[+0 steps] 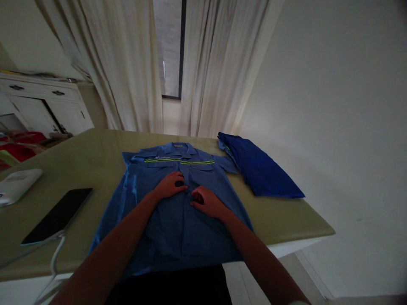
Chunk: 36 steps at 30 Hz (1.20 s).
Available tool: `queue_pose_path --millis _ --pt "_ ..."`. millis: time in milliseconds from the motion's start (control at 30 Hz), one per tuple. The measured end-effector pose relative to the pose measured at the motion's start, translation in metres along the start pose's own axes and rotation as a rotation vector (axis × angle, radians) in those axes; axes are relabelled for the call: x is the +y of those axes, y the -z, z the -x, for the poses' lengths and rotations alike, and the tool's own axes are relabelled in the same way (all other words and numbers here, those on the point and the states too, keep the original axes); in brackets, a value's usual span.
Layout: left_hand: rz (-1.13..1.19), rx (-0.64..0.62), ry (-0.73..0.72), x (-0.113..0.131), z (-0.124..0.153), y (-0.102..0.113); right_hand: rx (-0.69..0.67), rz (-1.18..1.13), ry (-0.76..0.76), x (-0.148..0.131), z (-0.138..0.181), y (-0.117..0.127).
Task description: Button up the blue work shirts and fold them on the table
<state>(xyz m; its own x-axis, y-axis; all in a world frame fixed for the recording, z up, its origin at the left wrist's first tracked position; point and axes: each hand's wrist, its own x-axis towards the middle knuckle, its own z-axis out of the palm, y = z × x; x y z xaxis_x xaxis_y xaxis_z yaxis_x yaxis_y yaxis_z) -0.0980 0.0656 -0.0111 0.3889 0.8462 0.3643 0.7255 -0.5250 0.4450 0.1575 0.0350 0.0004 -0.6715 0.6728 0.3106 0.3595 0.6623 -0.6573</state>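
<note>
A blue short-sleeved work shirt (203,231) lies spread front side up, its collar toward the far side and its hem at the near table edge. Yellow-green stripes cross its chest, with light lettering above the left one. My left hand (170,185) rests on the shirt front just left of the button placket, fingers bent and a gap between them and the thumb. Right of the placket, slightly nearer to me, my right hand (208,202) has curled fingers with the thumb apart from them. No cloth shows pinched in either hand; the undersides of the fingertips are hidden.
Darker blue folded clothing (267,169) lies at the right of the table (104,146), against the wall. At left are a black phone or tablet (59,216) with a white cable (57,254) and a white device (19,185). Curtains (127,63) and a cabinet (47,103) stand behind.
</note>
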Motion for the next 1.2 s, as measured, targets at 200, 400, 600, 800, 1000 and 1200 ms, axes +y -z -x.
queue_pose_path --millis 200,400,600,800,1000,1200 --pt "0.006 0.072 0.164 0.006 -0.001 -0.009 -0.153 -0.067 0.155 -0.007 -0.001 0.002" --pt "0.285 0.204 0.204 0.033 0.007 -0.006 -0.097 0.033 0.104 -0.003 0.0 0.004" --pt "0.319 -0.02 0.246 0.054 0.012 -0.004 -0.035 0.121 0.102 0.001 0.0 0.004" --pt "0.475 -0.18 0.095 0.067 0.015 -0.001 0.119 0.08 0.087 0.003 0.001 0.002" --pt "0.752 -0.17 0.16 0.058 0.013 -0.003 0.161 0.067 0.079 -0.003 0.002 0.004" --pt "0.921 -0.047 0.312 0.053 0.011 -0.011 0.156 0.05 0.084 -0.004 0.001 0.007"
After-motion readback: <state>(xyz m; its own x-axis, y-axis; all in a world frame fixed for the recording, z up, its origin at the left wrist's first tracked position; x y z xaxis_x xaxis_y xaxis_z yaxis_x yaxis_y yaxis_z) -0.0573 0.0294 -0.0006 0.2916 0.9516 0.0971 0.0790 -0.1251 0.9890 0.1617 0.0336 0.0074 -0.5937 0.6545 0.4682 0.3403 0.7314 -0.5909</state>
